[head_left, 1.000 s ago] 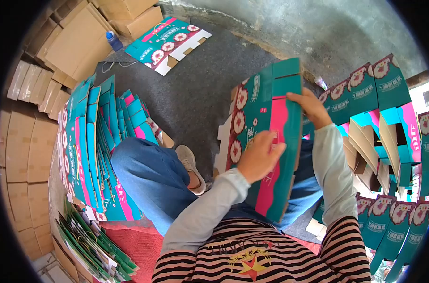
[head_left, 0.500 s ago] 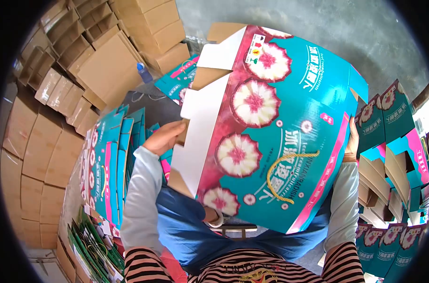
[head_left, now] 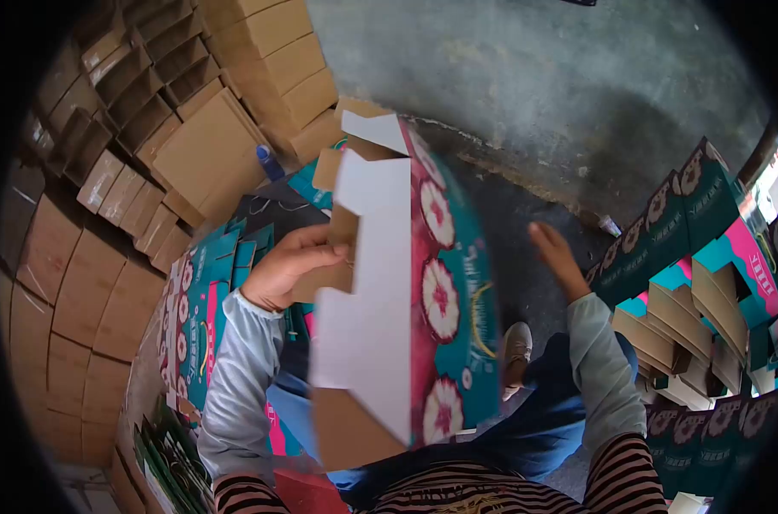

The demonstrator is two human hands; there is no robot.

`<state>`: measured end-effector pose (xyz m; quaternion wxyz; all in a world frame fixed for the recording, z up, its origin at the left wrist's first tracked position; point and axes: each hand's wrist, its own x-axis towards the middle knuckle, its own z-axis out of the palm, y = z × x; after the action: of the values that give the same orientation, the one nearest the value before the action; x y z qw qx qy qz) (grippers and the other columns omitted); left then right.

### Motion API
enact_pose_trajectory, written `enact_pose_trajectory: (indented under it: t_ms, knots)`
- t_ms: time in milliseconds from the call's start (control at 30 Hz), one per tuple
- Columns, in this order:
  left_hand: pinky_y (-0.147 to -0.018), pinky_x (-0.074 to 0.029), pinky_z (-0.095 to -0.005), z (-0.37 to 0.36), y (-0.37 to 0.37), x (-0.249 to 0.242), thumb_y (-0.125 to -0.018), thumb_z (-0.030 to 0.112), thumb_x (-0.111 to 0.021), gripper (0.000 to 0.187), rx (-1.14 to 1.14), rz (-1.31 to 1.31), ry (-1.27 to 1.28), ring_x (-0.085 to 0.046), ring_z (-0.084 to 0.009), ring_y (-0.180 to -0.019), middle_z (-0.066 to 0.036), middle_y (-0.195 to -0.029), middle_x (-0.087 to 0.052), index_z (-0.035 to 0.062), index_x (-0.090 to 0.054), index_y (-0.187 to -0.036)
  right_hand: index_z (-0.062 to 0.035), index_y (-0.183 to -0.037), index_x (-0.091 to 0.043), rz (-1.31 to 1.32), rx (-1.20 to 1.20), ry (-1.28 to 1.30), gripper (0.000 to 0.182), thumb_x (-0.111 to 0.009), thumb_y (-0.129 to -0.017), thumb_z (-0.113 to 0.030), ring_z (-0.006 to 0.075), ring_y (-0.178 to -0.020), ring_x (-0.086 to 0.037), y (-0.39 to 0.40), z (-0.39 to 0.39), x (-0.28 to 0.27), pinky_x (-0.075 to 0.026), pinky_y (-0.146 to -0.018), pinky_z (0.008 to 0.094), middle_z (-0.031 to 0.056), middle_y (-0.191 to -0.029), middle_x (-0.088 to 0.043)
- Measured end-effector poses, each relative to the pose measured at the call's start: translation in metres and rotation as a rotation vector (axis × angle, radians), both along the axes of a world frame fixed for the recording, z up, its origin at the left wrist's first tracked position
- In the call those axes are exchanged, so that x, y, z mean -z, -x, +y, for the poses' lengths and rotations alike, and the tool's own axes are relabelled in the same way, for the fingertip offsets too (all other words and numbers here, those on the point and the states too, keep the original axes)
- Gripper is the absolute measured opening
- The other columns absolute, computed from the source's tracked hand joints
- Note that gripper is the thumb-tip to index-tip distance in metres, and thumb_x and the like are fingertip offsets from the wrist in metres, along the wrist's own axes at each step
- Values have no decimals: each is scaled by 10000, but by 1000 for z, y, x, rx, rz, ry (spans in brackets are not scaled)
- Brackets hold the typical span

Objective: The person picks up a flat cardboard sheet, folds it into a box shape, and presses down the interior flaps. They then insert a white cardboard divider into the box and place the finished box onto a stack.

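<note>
In front of my body is a teal and pink printed carton [head_left: 440, 300], turned so that its white and brown flaps face left. A yellow rope handle [head_left: 483, 317] shows, smeared, on its right-hand panel. My left hand [head_left: 299, 265] pinches a brown flap at the carton's left edge, thumb on top. My right hand [head_left: 560, 257] is off the carton to its right, fingers stretched out with nothing in them. Flattened cartons [head_left: 202, 317] of the same print stand in a bundle beside my left forearm.
Brown cardboard boxes [head_left: 89, 291] are stacked along the left. A blue bottle [head_left: 269, 163] stands near them. More printed cartons [head_left: 697, 214], some with flaps sticking out, crowd the right side. Ahead rises a grey wall [head_left: 526, 86]. My shoe [head_left: 517, 347] rests on the floor.
The carton has swung from facing me broadly to nearly edge-on, moving left. My right hand has let go of its right edge; my left hand still grips the flap side.
</note>
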<state>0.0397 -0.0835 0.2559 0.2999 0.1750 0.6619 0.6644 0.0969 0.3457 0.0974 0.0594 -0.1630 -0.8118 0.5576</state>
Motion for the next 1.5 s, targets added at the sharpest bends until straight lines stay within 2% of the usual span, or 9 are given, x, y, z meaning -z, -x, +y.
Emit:
enact_pose_trajectory:
  t_ms: [167,267,567,800,1000,1100,1200,1300,1500]
  knots:
    - [-754,-485,-236,42,8,39,-865,130,-606,307,60,40,174,-618,-101,-849,-39,-959,-652,-13,-588,-1136,-14,-1362,-393,120,-497,360,754,-351,-915,-620,209,-1118,-523,-22,-78,-84,-438,-921,341,133,-1246,-520]
    - [-759,-481,-238,66,2,64,-878,130,-593,295,46,146,280,-609,-92,-875,-42,-981,-651,-15,-592,-1135,-2,-1294,-460,83,-547,252,730,-474,-879,-602,180,-1031,-556,-22,-93,-97,-477,-837,324,132,-1185,-553]
    - [-795,-473,-253,71,-18,96,-880,115,-587,312,-50,105,172,-602,-106,-897,-62,-1019,-650,-15,-587,-1164,17,-1048,-610,-96,-460,174,343,-555,-823,-237,161,-743,-626,7,-84,-50,-522,-608,277,96,-886,-645]
    - [-795,-479,-254,58,-22,121,-875,137,-592,330,58,-35,127,-613,-114,-889,-71,-1033,-646,-22,-581,-1163,24,-971,-632,-136,-355,171,317,-550,-810,-237,170,-719,-627,2,-67,-29,-521,-599,285,77,-831,-645]
    - [-783,-485,-250,71,-1,139,-851,153,-604,404,87,-319,455,-640,-148,-890,-100,-1052,-640,-12,-523,-1211,30,-950,-627,-161,-454,79,319,-547,-812,-246,164,-700,-618,3,-70,-5,-507,-584,286,84,-821,-641]
    - [-809,-488,-294,87,4,180,-827,143,-603,447,-110,11,291,-641,-217,-934,-148,-1085,-623,6,-485,-1236,33,-933,-624,-164,-449,81,310,-543,-814,-241,164,-684,-616,4,-71,0,-503,-568,291,89,-801,-638]
    - [-722,-518,-411,100,8,204,-776,118,-573,610,-260,759,280,-648,-343,-834,-237,-1054,-598,-1,-367,-1338,36,-916,-624,-145,-379,76,294,-536,-815,-226,176,-658,-624,10,-60,2,-507,-548,299,94,-777,-638]
    - [-725,-499,-483,97,-20,168,-715,55,-553,776,-111,798,557,-615,-426,-820,-288,-1015,-567,21,-231,-1420,33,-907,-626,-92,-289,35,281,-529,-814,-214,193,-640,-634,21,-46,-6,-517,-536,305,101,-762,-641]
    - [-646,-506,-467,113,-59,117,-697,51,-592,820,128,859,971,-616,-401,-761,-243,-1001,-524,-26,-210,-1418,45,-878,-611,-88,-264,31,258,-524,-790,-181,209,-639,-643,32,-50,-14,-535,-538,312,125,-762,-644]
